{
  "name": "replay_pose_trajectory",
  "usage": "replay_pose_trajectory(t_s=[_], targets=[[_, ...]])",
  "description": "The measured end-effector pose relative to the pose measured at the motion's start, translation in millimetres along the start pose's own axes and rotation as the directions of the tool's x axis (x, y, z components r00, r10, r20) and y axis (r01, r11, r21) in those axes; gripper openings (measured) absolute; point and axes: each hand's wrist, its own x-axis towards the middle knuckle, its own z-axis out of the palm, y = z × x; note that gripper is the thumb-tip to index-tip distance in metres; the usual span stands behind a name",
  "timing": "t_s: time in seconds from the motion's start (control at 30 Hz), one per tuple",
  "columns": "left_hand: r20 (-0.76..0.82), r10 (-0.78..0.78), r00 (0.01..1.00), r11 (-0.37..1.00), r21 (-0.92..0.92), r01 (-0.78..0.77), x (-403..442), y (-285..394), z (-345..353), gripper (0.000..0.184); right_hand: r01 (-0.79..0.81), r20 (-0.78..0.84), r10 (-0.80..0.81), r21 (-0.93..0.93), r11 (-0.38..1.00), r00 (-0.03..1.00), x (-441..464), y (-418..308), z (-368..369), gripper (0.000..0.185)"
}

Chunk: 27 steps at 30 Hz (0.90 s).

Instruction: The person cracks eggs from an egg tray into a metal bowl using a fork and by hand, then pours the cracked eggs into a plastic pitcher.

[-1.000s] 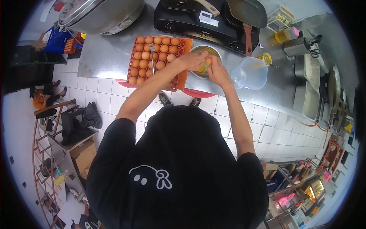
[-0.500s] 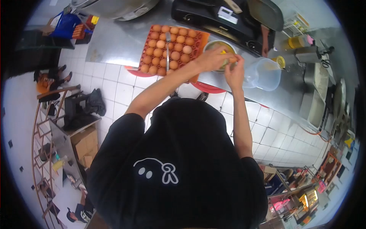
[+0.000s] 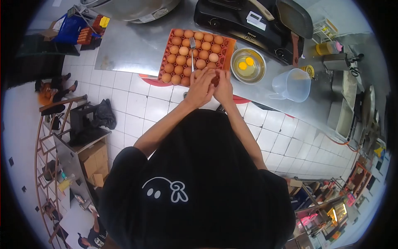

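Note:
Both of my hands meet over the near right corner of a red egg tray (image 3: 227, 54) filled with brown eggs (image 3: 180, 60). My left hand (image 3: 200, 88) has its fingers bent in towards the right one. My right hand (image 3: 224, 88) is curled beside it. Between them shows a dark reddish-brown piece, apparently eggshell (image 3: 215, 80), partly covered by my fingers. A fork (image 3: 192, 52) lies across the eggs. To the right of my hands stands a metal bowl (image 3: 262, 71) with two egg yolks (image 3: 246, 63) in clear white.
A clear plastic jug (image 3: 292, 85) stands right of the bowl on the steel counter (image 3: 124, 50). Behind are a black gas stove (image 3: 232, 25) and a frying pan (image 3: 296, 18). A large metal pot (image 3: 137, 10) is at the back left. Other people are at the far left.
Both hands have moved left from above the bowl, where they held a cracked egg, to the tray's near corner. Two yolks now show in the uncovered bowl.

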Motion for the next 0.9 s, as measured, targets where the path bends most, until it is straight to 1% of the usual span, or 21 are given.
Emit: replay_pose_trajectory(t_s=[0.07,0.13,0.17,0.2,0.23,0.3,0.33,0.37,0.4,0.43,0.5,0.53,0.6,0.63,0.67,0.73,0.77,0.8,0.83,0.87,0.9], targets=[[-0.005,0.030,1.000,0.999,-0.035,-0.030,-6.2,-17.6,2.6,0.035,-0.089,0.016,0.093,-0.171,0.981,0.995,0.5,-8.7,2.7,0.053],[-0.011,0.056,0.998,0.996,-0.069,-0.057,-4.5,-28.9,2.1,0.033,-0.088,-0.006,0.089,-0.156,0.984,0.996,2.1,-5.2,1.7,0.055],[0.033,-0.023,0.999,0.963,-0.268,0.031,-3.2,-34.7,2.9,0.029,-0.112,0.027,0.118,-0.146,0.983,0.993,1.8,-2.4,-0.2,0.053],[0.094,-0.093,0.991,0.884,-0.451,0.126,0.1,-37.0,0.8,0.025,-0.139,0.061,0.148,-0.136,0.981,0.987,0.8,-1.8,-2.5,0.050],[0.100,-0.090,0.991,0.881,-0.456,0.126,4.0,-39.3,-0.6,0.025,-0.146,0.057,0.155,-0.139,0.979,0.986,0.5,-0.8,-4.6,0.050],[0.002,-0.099,0.995,0.951,-0.294,0.095,18.6,-44.9,-5.1,0.021,-0.068,0.050,0.073,-0.093,0.993,0.996,3.4,1.9,-8.8,0.045],[0.002,-0.096,0.995,0.950,-0.298,0.092,29.8,-47.4,-5.4,0.021,-0.069,0.046,0.074,-0.097,0.993,0.996,2.9,7.2,-10.3,0.045],[0.085,-0.094,0.992,0.993,-0.067,0.099,43.8,-48.5,-4.0,0.024,-0.069,0.047,0.073,-0.078,0.995,0.996,2.7,12.0,-11.6,0.043],[0.164,-0.110,0.980,0.982,0.170,0.082,55.0,-48.9,-0.5,0.028,-0.067,0.047,0.070,-0.058,0.996,0.996,2.1,18.9,-11.5,0.041],[0.159,-0.107,0.981,0.982,0.169,0.079,63.9,-45.7,5.7,0.028,-0.062,0.044,0.065,-0.060,0.996,0.997,-0.9,28.8,-10.2,0.041],[0.242,-0.215,0.946,0.891,0.445,0.089,81.3,-33.1,23.2,0.031,0.081,-0.074,-0.089,-0.098,0.992,0.993,-10.7,42.1,-8.0,0.033],[0.235,-0.215,0.948,0.890,0.447,0.091,86.7,-34.1,37.1,0.031,0.089,-0.075,-0.097,-0.098,0.991,0.993,-13.6,36.2,-9.4,0.033],[0.303,-0.337,0.892,0.768,0.636,0.074,95.3,-37.0,57.9,0.033,-0.076,-0.158,0.098,0.142,0.987,0.983,-21.5,23.3,-10.7,0.032],[0.318,-0.299,0.900,0.786,0.617,0.043,98.7,-34.0,55.1,0.033,-0.108,-0.127,0.126,0.144,0.984,0.984,-24.5,26.4,-10.5,0.033],[0.305,-0.302,0.903,0.778,0.626,0.048,102.5,-32.7,50.8,0.033,-0.094,-0.126,0.113,0.151,0.984,0.986,-25.4,30.0,-11.2,0.033],[0.399,-0.388,0.831,0.831,0.541,0.128,110.4,-23.9,33.5,0.043,-0.219,-0.043,0.234,0.218,0.951,0.971,-25.5,32.2,-14.4,0.033],[0.388,-0.420,0.820,0.855,0.473,0.214,112.0,-21.1,19.4,0.044,-0.275,-0.055,0.295,0.235,0.932,0.954,-24.8,31.3,-14.9,0.026],[0.386,-0.418,0.823,0.855,0.474,0.212,110.2,-24.5,6.6,0.044,-0.270,-0.058,0.291,0.236,0.933,0.955,-21.1,26.1,-14.6,0.026],[0.322,-0.373,0.870,0.915,0.280,0.289,107.3,-31.7,-7.4,0.049,-0.228,-0.119,0.251,0.178,0.957,0.961,-16.2,19.7,-13.3,0.022],[0.247,-0.338,0.908,0.941,0.069,0.331,104.4,-40.4,-22.7,0.054,-0.187,-0.181,0.206,0.118,0.975,0.962,-10.5,13.0,-10.1,0.019],[0.242,-0.290,0.926,0.937,-0.124,0.326,99.5,-47.0,-44.8,0.050,-0.100,-0.169,0.121,0.128,0.987,0.978,-1.5,9.2,-1.9,0.017]])
